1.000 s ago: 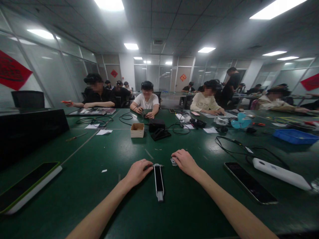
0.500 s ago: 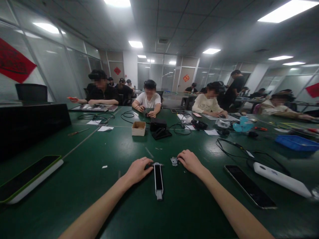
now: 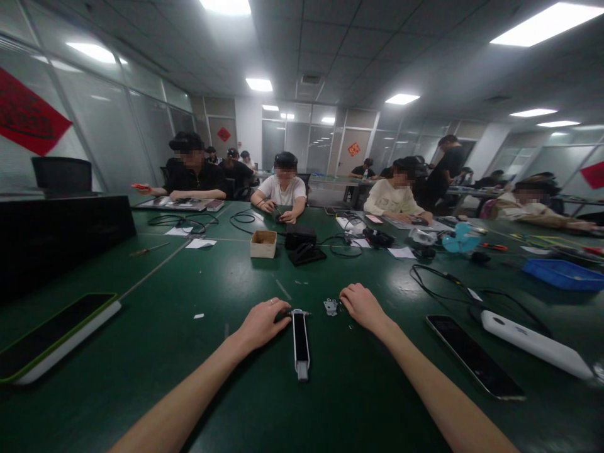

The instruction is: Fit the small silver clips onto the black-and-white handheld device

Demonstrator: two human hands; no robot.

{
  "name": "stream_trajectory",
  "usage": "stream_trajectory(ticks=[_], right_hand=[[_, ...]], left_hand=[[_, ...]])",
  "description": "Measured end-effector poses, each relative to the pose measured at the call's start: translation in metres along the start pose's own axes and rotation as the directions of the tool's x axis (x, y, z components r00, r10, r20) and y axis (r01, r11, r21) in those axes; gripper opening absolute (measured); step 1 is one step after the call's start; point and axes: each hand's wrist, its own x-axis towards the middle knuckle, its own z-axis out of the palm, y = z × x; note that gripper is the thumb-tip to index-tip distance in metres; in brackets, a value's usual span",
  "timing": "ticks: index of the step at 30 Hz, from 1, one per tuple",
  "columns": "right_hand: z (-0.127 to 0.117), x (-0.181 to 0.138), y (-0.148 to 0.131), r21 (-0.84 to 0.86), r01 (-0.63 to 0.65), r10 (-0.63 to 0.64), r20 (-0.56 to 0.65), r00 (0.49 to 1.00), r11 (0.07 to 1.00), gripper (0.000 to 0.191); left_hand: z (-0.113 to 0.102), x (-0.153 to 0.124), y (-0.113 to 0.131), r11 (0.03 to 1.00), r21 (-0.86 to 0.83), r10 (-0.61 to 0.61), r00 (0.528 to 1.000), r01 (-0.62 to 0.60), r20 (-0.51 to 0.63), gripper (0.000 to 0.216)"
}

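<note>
My left hand [image 3: 265, 323] rests on the green table, thumb and index finger apart, beside the upper end of a slim white-framed device [image 3: 301, 345]. The device has a long dark face, a silver lower end and a thin crosspiece at the top. Whether the fingertips touch that crosspiece, I cannot tell. My right hand [image 3: 363, 306] is bent down to the table with fingers together; whatever is at its tips is too small or hidden. Just left of those fingertips lie small grey metal parts [image 3: 331, 307], apart from the device.
A phone [image 3: 472, 355] and a white elongated device [image 3: 533, 343] lie at right; a green-edged slab [image 3: 56, 336] lies at left. Ahead stand a small open box [image 3: 263, 245] and a black case [image 3: 300, 236]. A blue tray [image 3: 564, 274] is far right. People sit across the table.
My right hand has shifted slightly right, widening the gap from the grey metal parts. My left hand and the white-framed device keep their places.
</note>
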Motion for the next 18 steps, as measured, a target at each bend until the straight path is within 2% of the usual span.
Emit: stream_trajectory(ticks=[9, 18], right_hand=[[-0.0062, -0.0007, -0.0008, -0.002, -0.002, 0.002, -0.004, 1.000, 1.000, 0.023], [0.0002, 0.0013, -0.0011, -0.004, -0.041, 0.042, 0.071, 0.997, 0.999, 0.023]], left_hand=[[0.0006, -0.0001, -0.0008, 1.000, -0.001, -0.006, 1.000, 0.006, 0.007, 0.023], [-0.0005, -0.0021, 0.0032, 0.999, 0.030, -0.017, 1.000, 0.017, 0.008, 0.025]])
